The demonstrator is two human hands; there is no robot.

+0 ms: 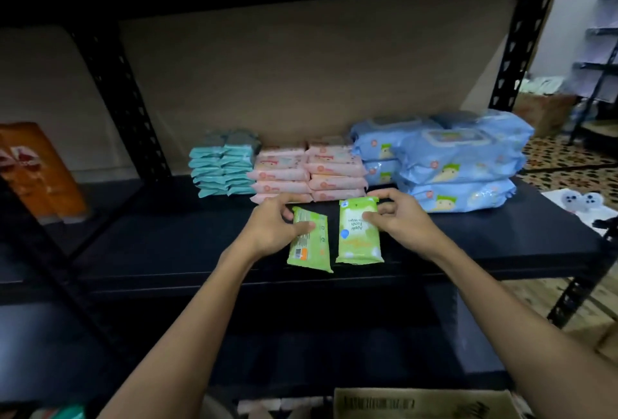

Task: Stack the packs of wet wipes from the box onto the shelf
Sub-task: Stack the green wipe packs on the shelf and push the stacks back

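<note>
Pinching left green pack (309, 241) in left hand (272, 228) grip; right hand (398, 218) clamps right green pack (358, 233) on shelf (167, 251)

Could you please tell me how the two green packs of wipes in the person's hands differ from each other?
The left green pack shows its printed back with a barcode label, while the right green pack shows its front, reading "Apple Fresh". The left pack lies tilted; the right one sits nearly square to the shelf edge. The left hand holds one, the right hand the other. Both are green, similar in size, and lie flat on the shelf.
</note>
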